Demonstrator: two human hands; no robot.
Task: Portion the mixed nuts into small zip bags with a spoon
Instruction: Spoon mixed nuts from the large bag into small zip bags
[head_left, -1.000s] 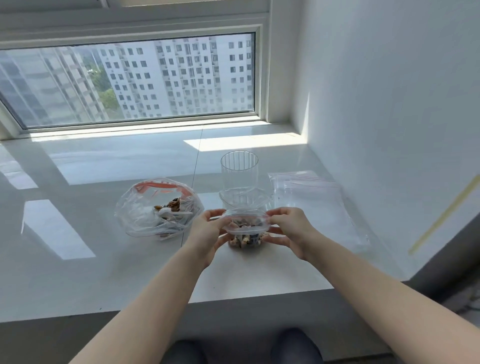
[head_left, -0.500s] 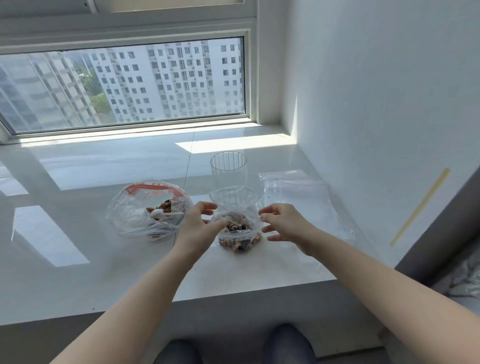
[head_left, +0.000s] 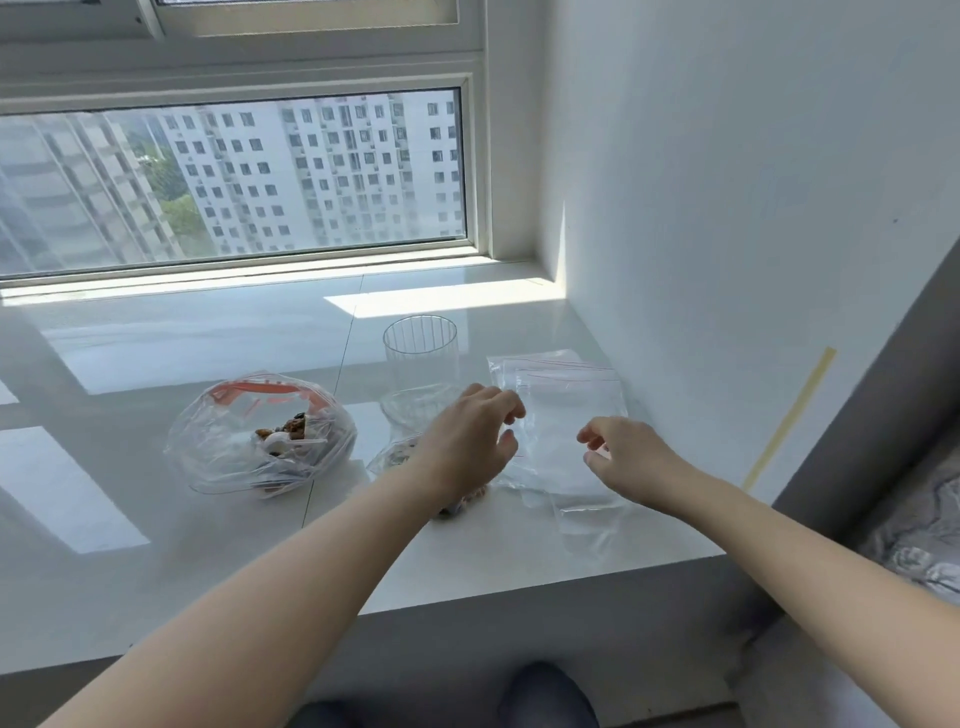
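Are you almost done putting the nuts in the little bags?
Not nearly. One small clear filled bag of nuts lies on the white sill. Both hands, left and right, reach over the stack of empty zip bags. The big nut bag still holds plenty.

We see big nut bag (head_left: 260, 434) on sill (head_left: 156, 519) left, cup (head_left: 421, 345) behind small filled bag (head_left: 395, 457), empty zip bags (head_left: 563, 415) to right by wall.

Mostly hidden behind the left hand (head_left: 470, 441): a small filled bag (head_left: 395, 457), contents perhaps nuts; spoon indistinguishable.
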